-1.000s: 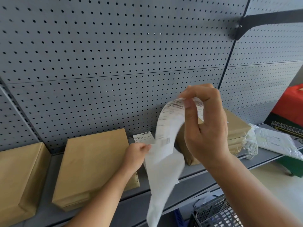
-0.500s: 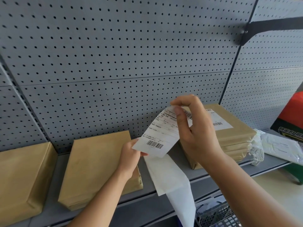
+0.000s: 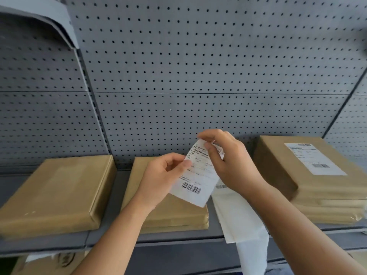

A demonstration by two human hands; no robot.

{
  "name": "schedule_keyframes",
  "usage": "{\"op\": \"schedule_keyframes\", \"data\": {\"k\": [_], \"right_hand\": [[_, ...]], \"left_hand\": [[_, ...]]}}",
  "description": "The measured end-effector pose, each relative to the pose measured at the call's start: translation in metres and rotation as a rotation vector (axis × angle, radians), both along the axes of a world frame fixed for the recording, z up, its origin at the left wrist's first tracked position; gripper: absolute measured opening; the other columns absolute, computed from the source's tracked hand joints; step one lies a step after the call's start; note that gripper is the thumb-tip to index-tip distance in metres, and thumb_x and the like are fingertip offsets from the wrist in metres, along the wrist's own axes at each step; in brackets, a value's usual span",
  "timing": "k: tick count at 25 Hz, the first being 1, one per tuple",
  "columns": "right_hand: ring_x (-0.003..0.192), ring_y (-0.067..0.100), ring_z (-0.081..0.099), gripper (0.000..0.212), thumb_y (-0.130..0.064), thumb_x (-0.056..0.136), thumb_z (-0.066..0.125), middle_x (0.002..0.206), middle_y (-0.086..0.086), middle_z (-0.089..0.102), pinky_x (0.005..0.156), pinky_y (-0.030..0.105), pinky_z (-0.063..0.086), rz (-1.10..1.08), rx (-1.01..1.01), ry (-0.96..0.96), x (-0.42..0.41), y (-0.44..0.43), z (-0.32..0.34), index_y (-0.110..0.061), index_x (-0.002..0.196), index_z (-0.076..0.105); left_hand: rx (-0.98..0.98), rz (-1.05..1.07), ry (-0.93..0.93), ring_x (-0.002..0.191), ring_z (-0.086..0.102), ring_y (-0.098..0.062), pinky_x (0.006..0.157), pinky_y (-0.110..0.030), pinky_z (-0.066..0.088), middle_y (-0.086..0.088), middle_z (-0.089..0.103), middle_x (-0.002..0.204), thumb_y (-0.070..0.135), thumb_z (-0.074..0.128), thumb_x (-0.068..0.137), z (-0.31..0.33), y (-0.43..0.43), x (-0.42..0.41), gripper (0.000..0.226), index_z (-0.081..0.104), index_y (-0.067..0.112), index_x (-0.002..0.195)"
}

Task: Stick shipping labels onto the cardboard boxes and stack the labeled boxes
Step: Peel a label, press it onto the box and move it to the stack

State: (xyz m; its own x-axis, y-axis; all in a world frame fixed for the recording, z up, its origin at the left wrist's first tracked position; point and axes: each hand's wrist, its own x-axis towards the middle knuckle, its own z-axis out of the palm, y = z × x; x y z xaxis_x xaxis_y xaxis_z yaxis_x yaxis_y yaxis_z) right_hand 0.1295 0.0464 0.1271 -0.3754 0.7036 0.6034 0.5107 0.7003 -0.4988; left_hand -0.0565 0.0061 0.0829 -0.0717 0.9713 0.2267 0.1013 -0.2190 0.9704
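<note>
Both hands hold a white shipping label with a barcode above the shelf. My left hand pinches its left edge and my right hand pinches its top. Under the label lies a plain brown cardboard box, with a second plain box to its left. A stack of brown boxes stands at the right, and its top box carries a stuck-on label. A strip of white backing paper hangs over the shelf's front edge between the middle box and the stack.
The boxes rest on a grey metal shelf backed by a grey pegboard wall. Part of an upper shelf bracket juts out at the top left. More cardboard shows below the shelf at the bottom left.
The label has come free of the backing strip, which now hangs on the shelf edge. Both hands have brought the label lower over the middle box. The view has shifted left.
</note>
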Motion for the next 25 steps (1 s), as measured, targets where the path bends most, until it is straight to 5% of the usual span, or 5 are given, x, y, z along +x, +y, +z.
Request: {"op": "schedule_keyframes", "data": {"k": [5, 11, 17, 21, 25], "right_hand": [[0.115, 0.000, 0.051, 0.045, -0.028, 0.100, 0.055, 0.132, -0.018, 0.051, 0.094, 0.017, 0.041, -0.039, -0.232, 0.076, -0.034, 0.018, -0.018, -0.032, 0.143, 0.043], [0.094, 0.020, 0.073, 0.018, -0.027, 0.101, 0.055, 0.105, -0.001, 0.076, 0.083, 0.037, 0.060, 0.111, -0.959, 0.391, -0.060, 0.024, -0.062, -0.017, 0.112, 0.066], [0.087, 0.023, 0.075, 0.013, -0.015, 0.098, 0.059, 0.093, 0.003, 0.078, 0.081, 0.042, 0.061, -0.007, -0.922, 0.372, -0.077, 0.039, -0.086, -0.009, 0.097, 0.071], [0.075, 0.019, 0.073, 0.012, -0.017, 0.097, 0.059, 0.086, 0.004, 0.075, 0.064, 0.032, 0.060, -0.091, -0.817, 0.187, -0.083, 0.050, -0.098, -0.018, 0.092, 0.070], [0.073, 0.021, 0.069, 0.008, -0.020, 0.095, 0.059, 0.080, 0.000, 0.069, 0.062, 0.036, 0.058, -0.150, -0.743, 0.033, -0.091, 0.059, -0.111, -0.020, 0.095, 0.067]], "left_hand": [[-0.044, 0.189, -0.093, 0.087, 0.077, -0.022, 0.077, -0.042, 0.061, -0.004, 0.080, 0.093, 0.024, 0.070, 0.093, -0.012, -0.003, -0.032, 0.013, 0.077, 0.013, 0.098], [-0.174, 0.315, -0.196, 0.091, 0.076, -0.019, 0.076, -0.037, 0.058, -0.002, 0.080, 0.096, 0.026, 0.070, 0.093, -0.034, 0.003, -0.064, 0.016, 0.077, 0.014, 0.101], [-0.271, 0.325, -0.062, 0.089, 0.077, -0.017, 0.078, -0.043, 0.063, 0.002, 0.080, 0.093, 0.021, 0.066, 0.097, -0.056, 0.016, -0.076, 0.013, 0.078, 0.018, 0.099], [-0.259, 0.365, 0.193, 0.087, 0.073, -0.006, 0.072, -0.029, 0.061, 0.010, 0.079, 0.094, 0.023, 0.067, 0.096, -0.067, 0.029, -0.083, 0.012, 0.079, 0.024, 0.096], [-0.249, 0.386, 0.458, 0.077, 0.064, 0.004, 0.059, -0.007, 0.049, 0.004, 0.078, 0.101, 0.025, 0.067, 0.096, -0.076, 0.040, -0.087, 0.020, 0.080, 0.012, 0.106]]}}
